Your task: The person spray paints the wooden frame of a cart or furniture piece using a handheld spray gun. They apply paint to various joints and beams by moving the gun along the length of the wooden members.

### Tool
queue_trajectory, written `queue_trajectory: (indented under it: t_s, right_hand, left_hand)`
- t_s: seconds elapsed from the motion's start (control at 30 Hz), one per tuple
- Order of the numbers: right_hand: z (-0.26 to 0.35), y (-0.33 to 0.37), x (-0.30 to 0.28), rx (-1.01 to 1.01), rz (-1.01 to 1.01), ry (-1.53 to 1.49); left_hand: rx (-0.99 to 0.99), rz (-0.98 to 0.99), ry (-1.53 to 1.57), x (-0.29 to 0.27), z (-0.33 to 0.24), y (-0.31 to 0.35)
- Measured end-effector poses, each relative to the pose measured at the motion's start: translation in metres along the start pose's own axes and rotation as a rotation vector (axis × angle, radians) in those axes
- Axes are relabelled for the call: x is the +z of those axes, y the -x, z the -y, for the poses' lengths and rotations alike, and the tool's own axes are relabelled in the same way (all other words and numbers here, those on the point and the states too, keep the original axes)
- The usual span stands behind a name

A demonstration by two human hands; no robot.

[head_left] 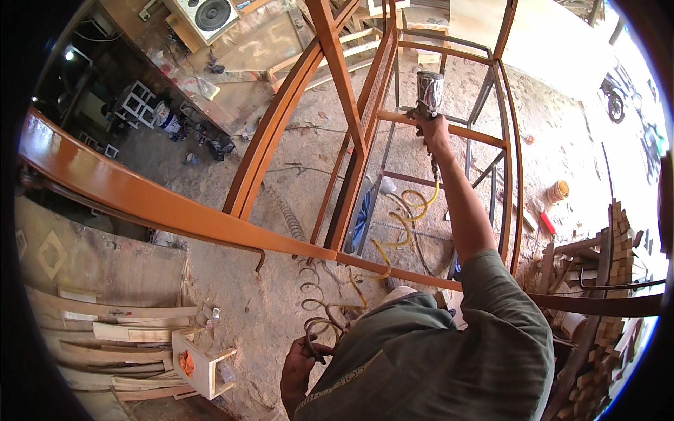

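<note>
My right hand [433,128] is stretched far forward, gripping a spray gun [429,90] with a shiny metal cup, held against a crossbar of a large orange-painted wooden frame [365,105]. A coiled yellow air hose [407,224] hangs from the gun down toward the floor. Low at my side, my left hand [298,368] is closed around a bundle of the brown coiled hose [319,330]. I look down from above on a curved orange rail [140,196] of the frame.
Cut wooden boards [112,330] and a small wooden stool [203,365] lie at lower left. Stacked wood blocks [621,252] stand on the right. A speaker [207,15] sits at the top, a small tub [558,191] and a red object on the dirt floor.
</note>
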State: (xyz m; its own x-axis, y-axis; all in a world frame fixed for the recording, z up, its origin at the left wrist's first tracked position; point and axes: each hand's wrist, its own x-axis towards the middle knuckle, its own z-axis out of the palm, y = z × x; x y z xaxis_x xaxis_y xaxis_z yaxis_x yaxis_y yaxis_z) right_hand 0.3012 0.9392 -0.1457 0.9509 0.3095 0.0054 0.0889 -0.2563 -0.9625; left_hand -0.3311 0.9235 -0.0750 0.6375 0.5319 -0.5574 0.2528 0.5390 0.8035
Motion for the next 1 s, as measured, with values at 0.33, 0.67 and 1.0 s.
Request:
queue_trajectory:
  t_s: [0.33, 0.67, 1.0]
  right_hand:
    - [-0.049, -0.045, -0.104, 0.023, -0.098, 0.189]
    - [-0.065, -0.036, -0.225, 0.051, -0.324, 0.445]
    - [-0.077, -0.02, -0.273, 0.118, -0.501, 0.742]
  left_hand:
    - [0.041, 0.175, 0.055, -0.002, -0.01, -0.006]
    - [-0.017, 0.281, 0.03, -0.021, -0.01, -0.024]
    - [-0.015, 0.34, -0.009, -0.027, -0.017, -0.032]
